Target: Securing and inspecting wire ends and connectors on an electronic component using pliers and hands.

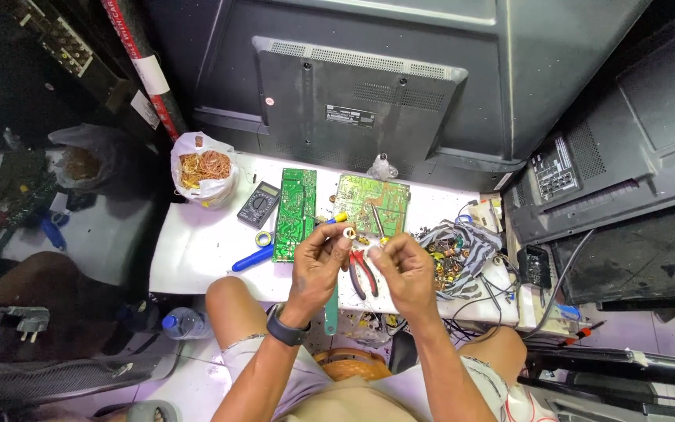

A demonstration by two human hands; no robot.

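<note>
My left hand pinches a small yellow ring-shaped part between thumb and fingertips, held above the white table. A black watch sits on that wrist. My right hand is curled close beside it, its fingertips near a small brass piece; whether it grips the piece I cannot tell. Red-handled pliers lie on the table between and under both hands. Two green circuit boards lie just beyond the hands.
A black multimeter, a blue-handled tool, a tape roll and a bag of copper wire sit to the left. Striped cloth with small parts lies right. Large black television backs stand behind. A plastic bottle is on the floor.
</note>
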